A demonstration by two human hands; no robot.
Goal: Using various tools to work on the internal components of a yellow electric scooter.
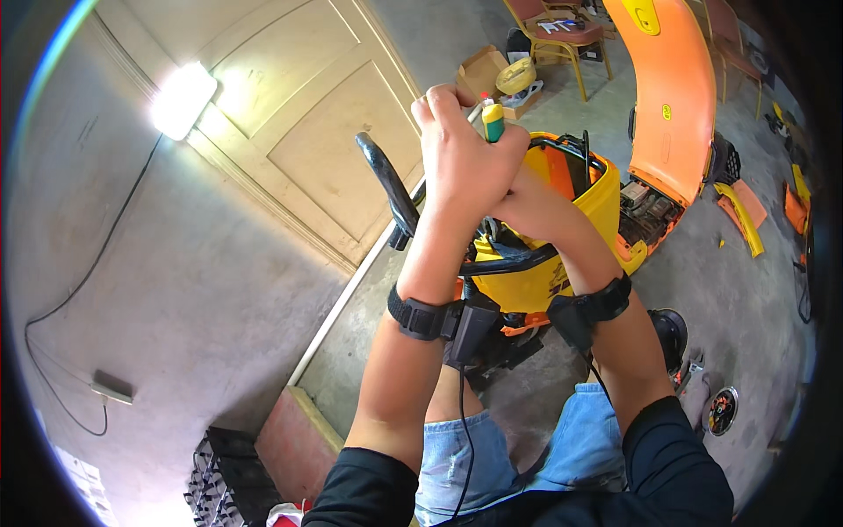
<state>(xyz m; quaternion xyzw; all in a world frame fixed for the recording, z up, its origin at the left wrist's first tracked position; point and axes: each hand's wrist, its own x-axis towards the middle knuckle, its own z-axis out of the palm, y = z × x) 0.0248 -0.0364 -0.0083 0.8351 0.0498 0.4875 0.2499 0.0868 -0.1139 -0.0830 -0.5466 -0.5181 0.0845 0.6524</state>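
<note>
Spanning the room, a grey wall (149,255) and a scuffed concrete floor (738,299) framed a cream panelled door (307,123). A long orange panel (672,97) curved at upper right, near a yellow shell (522,290) ahead of the person; a black handlebar (385,176) jutted out left. The left hand (467,158) had curled fingers, overlapping the mostly hidden right hand (527,206). Above them poked a yellow-and-green piece (493,123); which hand gripped it, I couldn't tell.
</note>
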